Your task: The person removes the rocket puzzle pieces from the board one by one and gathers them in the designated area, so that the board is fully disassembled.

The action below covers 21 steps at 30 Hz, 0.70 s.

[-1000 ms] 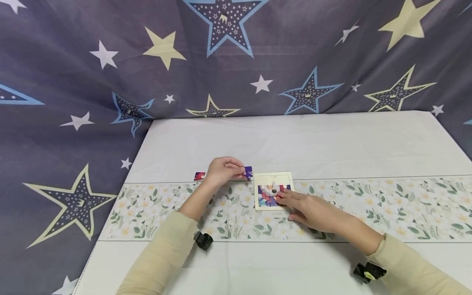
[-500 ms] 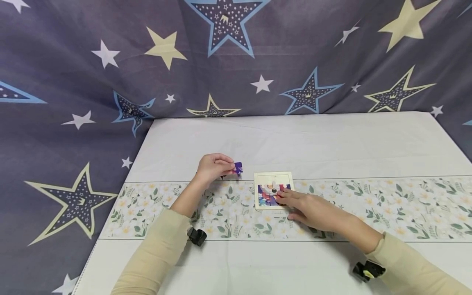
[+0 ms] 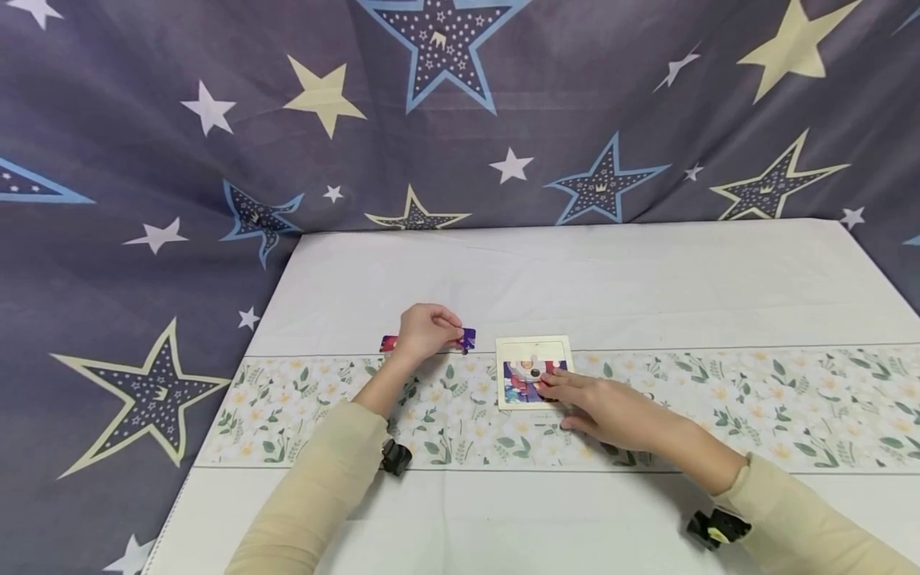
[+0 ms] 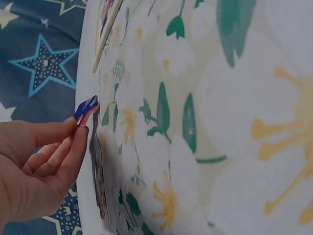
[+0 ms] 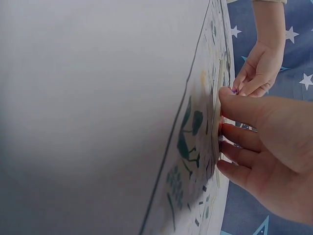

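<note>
So the left hand [image 3: 429,331] has a purple puzzle piece [image 4: 86,108] pinched between thumb and fingers, left of the puzzle tray [image 3: 532,340]. Right hand's [image 3: 600,407] fingers are pretty straight, tips resting on the tray's right side. Picture pieces fill its near part. 1 red bit [image 3: 388,343] pokes out left of the left wrist, on the bench [image 3: 647,279].

There were two hands [image 3: 427,331] [image 3: 600,411] | just one puzzle board [image 3: 523,351] | one pinched piece [image 4: 86,108] | two sleeves [image 3: 309,487] | two wrist cameras [image 3: 397,458] | one desk [image 3: 647,279]
</note>
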Tool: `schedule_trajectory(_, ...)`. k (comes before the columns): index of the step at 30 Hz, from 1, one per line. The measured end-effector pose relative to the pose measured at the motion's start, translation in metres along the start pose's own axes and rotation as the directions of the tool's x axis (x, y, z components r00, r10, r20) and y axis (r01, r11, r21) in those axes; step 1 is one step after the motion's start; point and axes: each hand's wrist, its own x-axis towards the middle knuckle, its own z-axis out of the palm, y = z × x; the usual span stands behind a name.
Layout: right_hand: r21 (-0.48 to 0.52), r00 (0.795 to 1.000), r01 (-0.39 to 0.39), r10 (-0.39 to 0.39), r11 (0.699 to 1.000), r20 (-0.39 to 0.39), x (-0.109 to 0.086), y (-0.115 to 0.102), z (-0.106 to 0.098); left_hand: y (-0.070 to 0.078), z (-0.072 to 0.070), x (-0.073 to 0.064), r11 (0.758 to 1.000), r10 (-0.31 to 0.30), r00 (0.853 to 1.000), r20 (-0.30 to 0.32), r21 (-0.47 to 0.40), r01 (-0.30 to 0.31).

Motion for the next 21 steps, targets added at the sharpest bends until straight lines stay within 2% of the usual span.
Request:
schedule_trajectory(4,0.003,1.000,-0.002,0.002,1.000,0.004,0.000,0.000,0.000,0.002,0.005,-0.001,0.994,0.052,0.998,-0.036,0.098,-0.048)
schedule_trajectory(8,0.008,1.000,-0.002,0.002,1.000,0.004,0.000,0.000,0.000,0.005,0.009,-0.002,0.983,0.073,0.995,-0.064,0.171,-0.062)
schedule_trajectory(14,0.007,1.000,0.003,-0.003,1.000,-0.002,-0.001,0.000,0.000,0.007,0.012,-0.004,0.984,0.068,0.994,-0.090,0.172,-0.051)
schedule_trajectory(21,0.008,1.000,0.005,-0.005,1.000,-0.005,0.000,0.000,-0.001,0.007,0.013,-0.006,0.981,0.074,0.994,-0.080,0.182,-0.059)
